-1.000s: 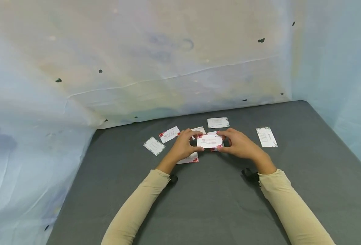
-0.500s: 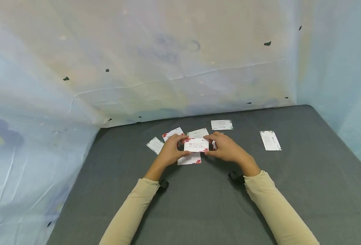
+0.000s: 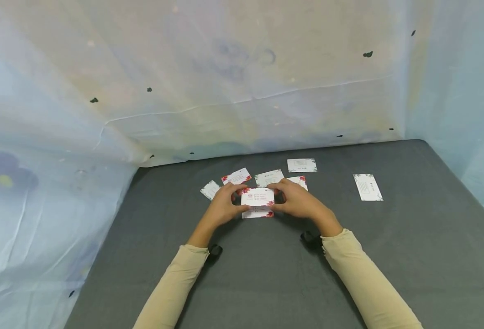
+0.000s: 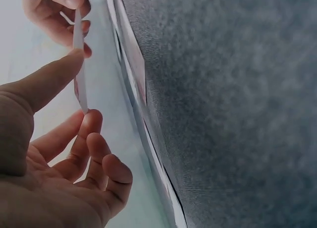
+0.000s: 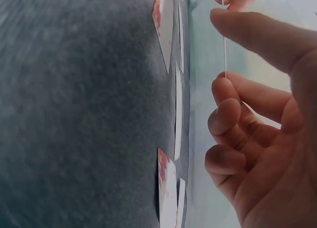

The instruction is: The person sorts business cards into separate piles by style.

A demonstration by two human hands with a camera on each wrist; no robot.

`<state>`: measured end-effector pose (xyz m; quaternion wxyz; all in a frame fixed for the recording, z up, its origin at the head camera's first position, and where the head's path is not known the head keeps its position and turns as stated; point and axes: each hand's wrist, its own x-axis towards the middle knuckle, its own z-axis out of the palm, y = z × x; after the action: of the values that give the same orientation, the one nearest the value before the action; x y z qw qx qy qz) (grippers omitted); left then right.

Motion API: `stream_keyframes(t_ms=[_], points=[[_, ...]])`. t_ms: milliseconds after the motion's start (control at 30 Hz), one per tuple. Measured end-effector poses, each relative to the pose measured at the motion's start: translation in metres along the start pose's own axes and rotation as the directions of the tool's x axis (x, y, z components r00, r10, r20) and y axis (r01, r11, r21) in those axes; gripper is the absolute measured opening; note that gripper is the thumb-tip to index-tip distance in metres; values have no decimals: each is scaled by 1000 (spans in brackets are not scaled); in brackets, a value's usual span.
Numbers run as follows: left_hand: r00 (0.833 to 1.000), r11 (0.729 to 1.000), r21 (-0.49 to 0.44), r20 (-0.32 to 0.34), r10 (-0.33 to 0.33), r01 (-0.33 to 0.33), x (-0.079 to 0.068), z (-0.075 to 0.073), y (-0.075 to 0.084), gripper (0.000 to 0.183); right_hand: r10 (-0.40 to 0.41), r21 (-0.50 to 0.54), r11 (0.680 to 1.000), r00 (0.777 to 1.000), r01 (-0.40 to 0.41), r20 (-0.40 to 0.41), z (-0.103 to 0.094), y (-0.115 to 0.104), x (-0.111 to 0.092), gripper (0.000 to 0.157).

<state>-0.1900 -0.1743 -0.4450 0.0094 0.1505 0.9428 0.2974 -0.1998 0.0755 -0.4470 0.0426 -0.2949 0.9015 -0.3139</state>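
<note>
A white business card point(image 3: 257, 197) with red flowers at its corners is held between both hands, raised off the table in the wrist views. My left hand point(image 3: 222, 204) pinches its left end between thumb and fingers. The right hand point(image 3: 297, 199) pinches the opposite end the same way. In the left wrist view the card point(image 4: 79, 64) appears nearly edge-on. Just below it in the head view lies a second red-flowered card point(image 3: 257, 213), its upper part hidden by the held one.
Behind the hands lie a red-flowered card point(image 3: 236, 176), a green-leaved card point(image 3: 269, 178) and another red-cornered card point(image 3: 298, 182). Further cards lie at the left point(image 3: 210, 189), at the back point(image 3: 302, 165) and alone at the right point(image 3: 367, 187). Patterned cloth point(image 3: 242, 114) walls the grey table point(image 3: 266, 283).
Both hands have carried the held card to the left, from over the red-cornered card at the right to over the front card. The head view has shifted slightly.
</note>
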Motion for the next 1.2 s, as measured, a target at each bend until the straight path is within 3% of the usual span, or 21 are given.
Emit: stream_keyframes(t_ms=[167,400,700,1200], points=[[1000,999,-29,5,-18,18,-6,0,-2,58,-4,2,1000,1000,4,27,3,-1,2,57],[998,999,11,49,29,-30,-5,2,-1,55,19,-64,998,999,-17,39,5,-1,3,61],[992,998,59,124,-30,23,-10,6,-3,51,9,-37,999,997,-6,71,10,3,1,56],[990,998,44,126,-59,54,-10,6,-5,49,53,-41,998,992,-49,116,14,6,1,55]])
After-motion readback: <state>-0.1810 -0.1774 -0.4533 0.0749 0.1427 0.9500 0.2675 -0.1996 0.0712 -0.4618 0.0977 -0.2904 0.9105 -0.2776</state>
